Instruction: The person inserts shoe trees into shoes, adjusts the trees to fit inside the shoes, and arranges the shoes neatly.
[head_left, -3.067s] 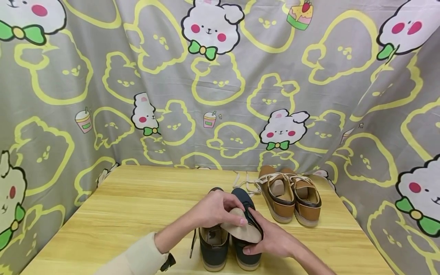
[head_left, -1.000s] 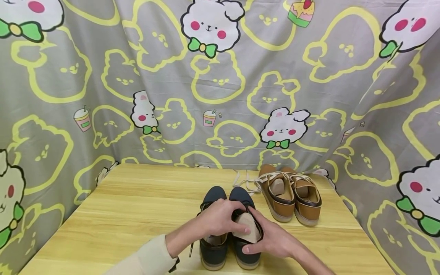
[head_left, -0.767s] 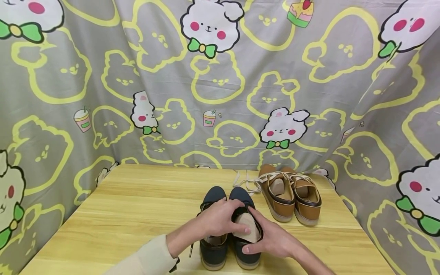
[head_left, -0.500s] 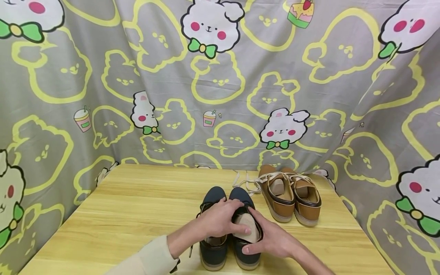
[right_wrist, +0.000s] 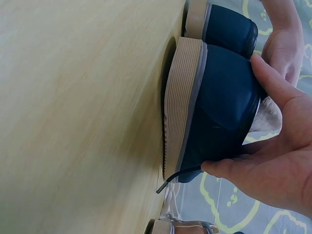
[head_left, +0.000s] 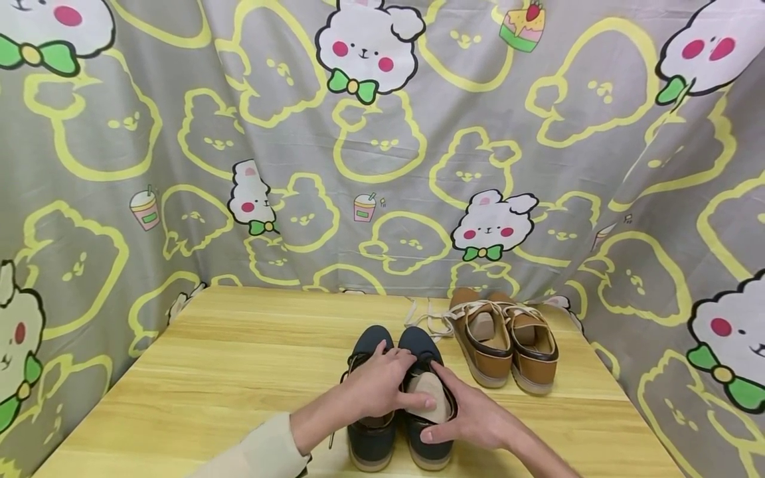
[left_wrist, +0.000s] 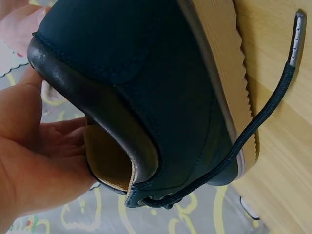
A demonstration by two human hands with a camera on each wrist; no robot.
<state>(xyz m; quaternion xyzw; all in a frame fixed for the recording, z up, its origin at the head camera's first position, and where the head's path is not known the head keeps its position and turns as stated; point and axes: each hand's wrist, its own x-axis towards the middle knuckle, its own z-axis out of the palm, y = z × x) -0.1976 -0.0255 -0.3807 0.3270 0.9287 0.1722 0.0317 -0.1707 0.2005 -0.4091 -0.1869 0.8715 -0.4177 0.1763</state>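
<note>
A pair of navy lace-up shoes stands side by side, heels towards me. In the right-hand navy shoe's (head_left: 429, 446) opening sits a beige, round-ended insert (head_left: 427, 392). My left hand (head_left: 376, 385) reaches across the left-hand navy shoe (head_left: 372, 443), its thumb on the insert and its index finger raised. My right hand (head_left: 481, 415) grips the right-hand shoe's collar from the right side, thumb near the heel; in the right wrist view the insert (right_wrist: 267, 117) pokes above the collar. The left wrist view shows the left-hand shoe (left_wrist: 161, 73) with a loose dark lace (left_wrist: 265, 114).
Brown shoes (head_left: 495, 358) with pale laces (head_left: 439, 324) stand at the back right of the wooden table (head_left: 239, 372), beige pieces inside them. A grey curtain (head_left: 299, 146) with yellow outlines and white rabbits hangs behind the table and on both sides.
Three seconds ago my left hand held the beige insert tilted above the right-hand shoe; it now sits lower in the opening. Since half a second ago my left fingers have loosened and drawn back slightly.
</note>
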